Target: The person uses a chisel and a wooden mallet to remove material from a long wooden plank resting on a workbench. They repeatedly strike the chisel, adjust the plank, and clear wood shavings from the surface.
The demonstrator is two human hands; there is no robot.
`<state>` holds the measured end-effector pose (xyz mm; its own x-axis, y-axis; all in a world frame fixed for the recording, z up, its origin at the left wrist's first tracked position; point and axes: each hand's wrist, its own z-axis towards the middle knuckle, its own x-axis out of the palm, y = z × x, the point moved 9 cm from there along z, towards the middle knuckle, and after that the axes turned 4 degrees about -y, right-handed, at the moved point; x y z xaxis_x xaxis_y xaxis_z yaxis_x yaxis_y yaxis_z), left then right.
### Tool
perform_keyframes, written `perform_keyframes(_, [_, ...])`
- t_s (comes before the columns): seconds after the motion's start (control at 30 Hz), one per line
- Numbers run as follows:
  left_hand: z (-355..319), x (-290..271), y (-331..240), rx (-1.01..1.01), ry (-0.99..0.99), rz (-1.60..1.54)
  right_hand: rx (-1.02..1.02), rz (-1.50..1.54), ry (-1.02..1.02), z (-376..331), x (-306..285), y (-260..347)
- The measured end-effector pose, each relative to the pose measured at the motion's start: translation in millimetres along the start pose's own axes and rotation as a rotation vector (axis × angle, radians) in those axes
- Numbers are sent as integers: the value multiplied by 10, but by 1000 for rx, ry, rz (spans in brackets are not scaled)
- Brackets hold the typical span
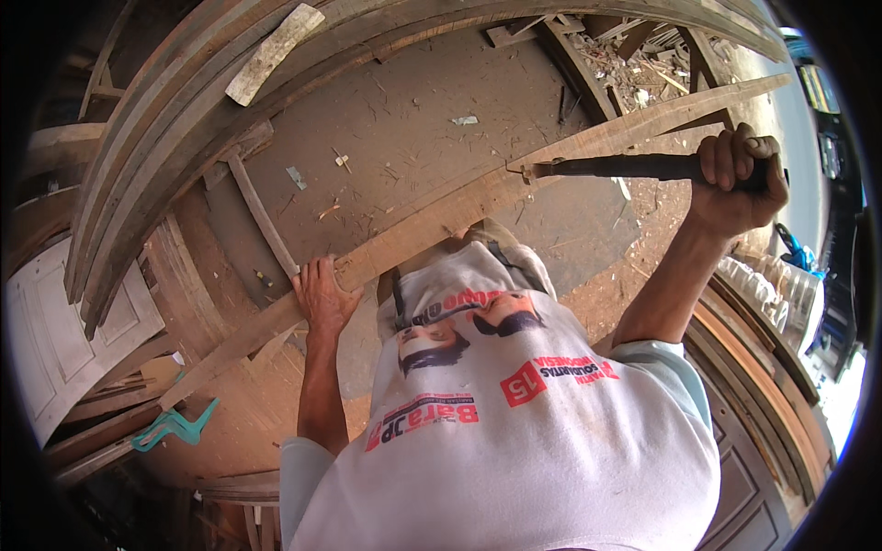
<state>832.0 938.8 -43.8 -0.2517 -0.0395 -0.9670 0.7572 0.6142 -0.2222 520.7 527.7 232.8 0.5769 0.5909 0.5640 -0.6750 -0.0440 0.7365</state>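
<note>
You have one long, slightly curved brown wooden plank (413, 237) in work; it runs slantwise across the scene, from near left to far right, in front of your body. Your left hand (324, 292) lies over it left of centre, fingers spread across the wood; whether they grasp or merely press cannot be told, as the underside is hidden. The fingers of your right hand (738, 191) are clenched around the grip of a long, dark, straight-handled tool (634, 166), whose head end is at the plank right of centre. The tool's exact kind cannot be confirmed.

Done: the plank is cut to its long shape and laid across, within reach of both hands. Left: work at the tool's head appears unfinished; no completed result is discernible there, and the stage is judged to be midway.

A stack of long, curved grey-brown wooden beams (184, 110) stands at far left; whether these are finished or awaiting work cannot be established. Pale wood chips (657, 73) litter the far right.
</note>
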Motion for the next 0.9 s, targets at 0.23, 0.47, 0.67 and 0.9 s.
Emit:
perform_keyframes(0.23, [62,-134,18,31,-11,-36,41,24,267,-45,503,-23])
perform_keyframes(0.47, [222,-824,-54,-103,-69,-144,71,63,355,-172,991,-324])
perform_keyframes(0.67, [176,-1018,-1206,184,-118,-704,4,28,397,-481,1495,-475])
perform_keyframes(0.9, [171,-858,-1484,344,-108,-792,-52,-57,326,-679,1564,-432])
